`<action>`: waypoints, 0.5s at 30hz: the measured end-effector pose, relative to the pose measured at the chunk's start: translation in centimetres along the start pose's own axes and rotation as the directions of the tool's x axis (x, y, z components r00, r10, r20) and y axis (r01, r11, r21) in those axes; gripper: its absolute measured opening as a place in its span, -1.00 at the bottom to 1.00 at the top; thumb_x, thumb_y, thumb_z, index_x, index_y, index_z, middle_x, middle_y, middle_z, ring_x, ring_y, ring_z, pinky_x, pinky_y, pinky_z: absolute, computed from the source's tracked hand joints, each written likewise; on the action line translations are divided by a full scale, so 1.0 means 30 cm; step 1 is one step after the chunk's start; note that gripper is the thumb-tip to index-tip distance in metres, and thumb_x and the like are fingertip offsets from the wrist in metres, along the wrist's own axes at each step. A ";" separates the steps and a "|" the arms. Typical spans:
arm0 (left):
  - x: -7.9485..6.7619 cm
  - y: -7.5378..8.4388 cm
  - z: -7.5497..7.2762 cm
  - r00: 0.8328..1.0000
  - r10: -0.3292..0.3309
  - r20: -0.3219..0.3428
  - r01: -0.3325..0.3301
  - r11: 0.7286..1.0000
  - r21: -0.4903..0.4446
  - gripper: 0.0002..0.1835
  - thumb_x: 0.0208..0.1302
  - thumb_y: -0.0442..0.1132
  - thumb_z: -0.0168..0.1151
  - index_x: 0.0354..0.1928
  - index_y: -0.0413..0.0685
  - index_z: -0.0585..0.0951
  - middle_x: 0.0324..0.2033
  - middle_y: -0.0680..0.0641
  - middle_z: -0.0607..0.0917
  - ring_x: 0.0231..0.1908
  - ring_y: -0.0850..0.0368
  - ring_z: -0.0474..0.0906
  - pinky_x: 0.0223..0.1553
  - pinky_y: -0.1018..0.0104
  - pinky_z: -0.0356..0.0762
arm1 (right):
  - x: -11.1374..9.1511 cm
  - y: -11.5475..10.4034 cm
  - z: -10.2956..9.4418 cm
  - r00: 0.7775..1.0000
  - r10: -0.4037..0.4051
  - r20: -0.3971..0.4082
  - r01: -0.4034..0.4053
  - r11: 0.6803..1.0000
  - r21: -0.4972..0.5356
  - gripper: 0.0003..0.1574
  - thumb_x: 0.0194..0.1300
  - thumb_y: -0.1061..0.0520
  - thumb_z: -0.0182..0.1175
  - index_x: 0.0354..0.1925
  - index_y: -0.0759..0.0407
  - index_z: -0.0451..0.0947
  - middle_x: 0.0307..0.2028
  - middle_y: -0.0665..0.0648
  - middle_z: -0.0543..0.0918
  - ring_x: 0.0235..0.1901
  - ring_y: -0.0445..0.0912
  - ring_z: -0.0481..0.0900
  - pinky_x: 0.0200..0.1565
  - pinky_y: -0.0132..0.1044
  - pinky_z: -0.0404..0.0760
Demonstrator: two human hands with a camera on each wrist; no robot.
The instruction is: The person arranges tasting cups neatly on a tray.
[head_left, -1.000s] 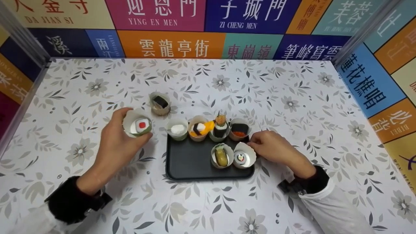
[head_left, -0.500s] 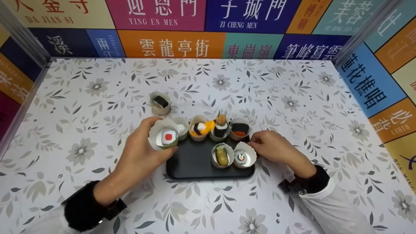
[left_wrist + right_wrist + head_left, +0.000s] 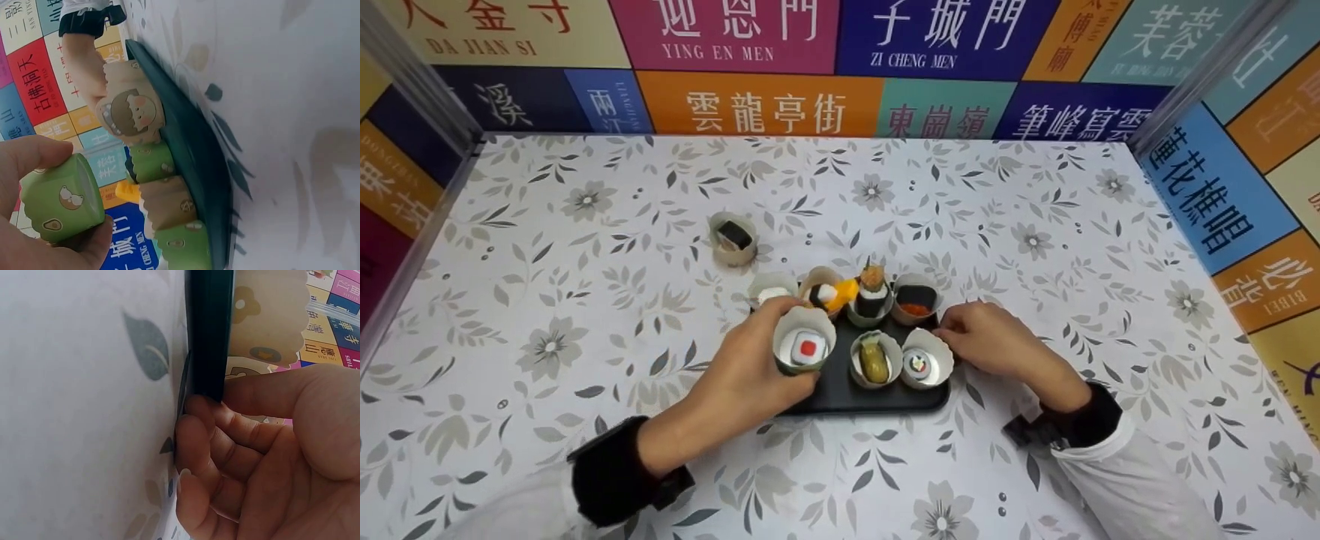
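Observation:
My left hand grips a paper cup between thumb and fingers. Inside it sits a white sushi piece with a red centre. The left wrist view shows this green cup held clear of the dark tray. In the head view it overlaps the left part of the tray. My right hand pinches the tray's right edge, beside a cup with a round sushi roll. Up close, the right thumb and curled fingers meet at the tray rim.
Cups line the tray's back row, including one with orange-yellow topping and one with red roe. A cup with a yellow-green piece stands front right. Another cup is off the tray, behind left. Printed panels wall the table.
My left hand has carried its cup rightward and slightly nearer, from left of the tray to over its left part. My right hand has stayed at the tray's edge.

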State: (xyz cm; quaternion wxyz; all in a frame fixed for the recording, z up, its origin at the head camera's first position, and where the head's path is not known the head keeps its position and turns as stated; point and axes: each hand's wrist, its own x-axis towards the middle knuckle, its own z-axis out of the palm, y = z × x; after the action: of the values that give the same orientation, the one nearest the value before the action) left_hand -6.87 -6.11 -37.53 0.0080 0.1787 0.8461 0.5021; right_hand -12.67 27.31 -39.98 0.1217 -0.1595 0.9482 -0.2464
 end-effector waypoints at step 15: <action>0.019 -0.027 0.083 0.992 -0.008 0.125 0.000 0.998 0.062 -0.20 -0.05 -0.52 0.48 0.33 -0.28 0.42 0.24 -0.25 0.59 0.21 -0.09 0.53 0.25 0.02 0.49 | 0.000 -0.002 0.001 1.000 0.000 -0.006 0.000 1.000 -0.007 -0.73 0.41 0.10 0.25 -0.48 0.07 0.63 -0.58 -0.08 0.55 -0.53 -0.14 0.46 -0.39 -0.19 0.42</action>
State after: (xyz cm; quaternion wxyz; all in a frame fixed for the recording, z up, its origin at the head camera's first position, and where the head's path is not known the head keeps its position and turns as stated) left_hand -7.17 -4.17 -39.34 0.0564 0.2085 0.8594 0.4635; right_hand -12.64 27.26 -39.98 0.1181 -0.1592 0.9493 -0.2438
